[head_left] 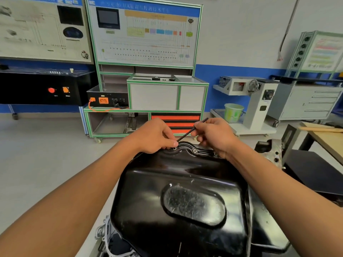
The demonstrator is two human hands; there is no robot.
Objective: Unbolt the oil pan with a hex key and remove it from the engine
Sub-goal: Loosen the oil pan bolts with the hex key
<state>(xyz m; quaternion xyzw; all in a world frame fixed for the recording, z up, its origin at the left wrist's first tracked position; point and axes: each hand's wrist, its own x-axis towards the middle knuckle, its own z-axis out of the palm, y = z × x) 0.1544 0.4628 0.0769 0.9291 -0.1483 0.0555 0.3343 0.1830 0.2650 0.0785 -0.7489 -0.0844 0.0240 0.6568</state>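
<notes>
Right hand [213, 135] pinches hex key [192, 131] slanting down-left, left hand [155, 136] pinching its lower tip.

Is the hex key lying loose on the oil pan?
No, the right hand pinches the hex key and the left hand holds its lower end.

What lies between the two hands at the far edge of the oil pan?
Head view: the hex key slants across the gap, pinched by the right hand, its lower end at the left hand.

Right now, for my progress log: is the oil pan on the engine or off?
On: oil pan sits atop the engine, bolts in its far flange.
</notes>
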